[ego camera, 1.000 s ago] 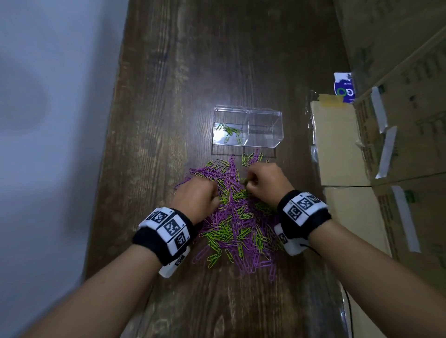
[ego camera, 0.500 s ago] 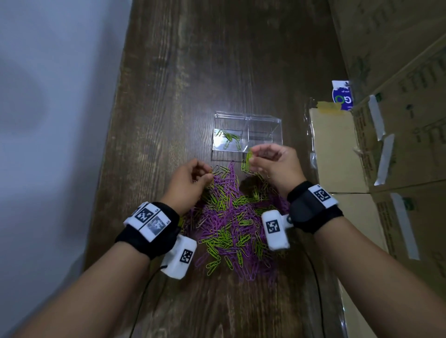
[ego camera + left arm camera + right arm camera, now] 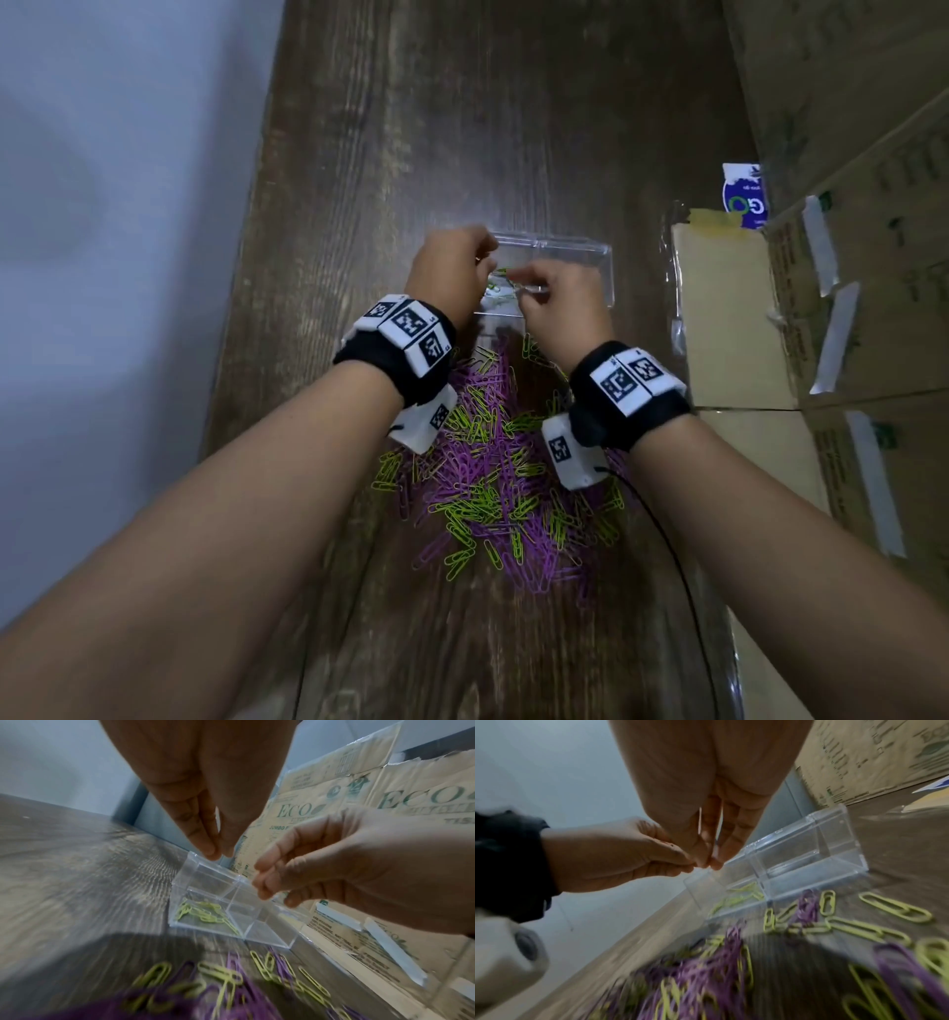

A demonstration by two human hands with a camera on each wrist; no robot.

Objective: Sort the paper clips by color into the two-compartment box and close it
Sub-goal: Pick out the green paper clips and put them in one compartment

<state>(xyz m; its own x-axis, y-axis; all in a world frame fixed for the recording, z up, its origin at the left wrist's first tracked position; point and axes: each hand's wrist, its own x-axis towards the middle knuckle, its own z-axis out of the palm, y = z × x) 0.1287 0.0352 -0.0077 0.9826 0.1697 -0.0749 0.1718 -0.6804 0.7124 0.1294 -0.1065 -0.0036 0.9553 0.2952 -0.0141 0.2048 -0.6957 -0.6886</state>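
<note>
A clear two-compartment box point(image 3: 577, 255) point(image 3: 195, 870) point(image 3: 808, 850) stands open on the dark wooden table point(image 3: 462, 128). Its left compartment holds several green paper clips point(image 3: 495, 294) point(image 3: 203, 912) point(image 3: 741, 894); the right one looks bare. My left hand point(image 3: 452, 267) point(image 3: 218, 852) hovers over the box's far left corner, fingertips pinched together. My right hand point(image 3: 560, 298) point(image 3: 712, 862) hangs over the middle of the box, fingers curled and tips touching. No clip shows in either pinch. A mixed pile of purple and green clips point(image 3: 493, 488) point(image 3: 226, 979) point(image 3: 731, 963) lies just in front of the box, under my wrists.
Printed cardboard cartons point(image 3: 873, 308) wall off the right side. A flat cardboard sheet in plastic wrap point(image 3: 724, 318) lies beside the box, and a blue and white card point(image 3: 744, 195) sits behind it. A pale wall point(image 3: 102, 257) runs along the table's left edge.
Both hands rose from the pile and moved forward to above the box's left compartment. The green clip seen in the right hand half a second ago no longer shows in its fingers.
</note>
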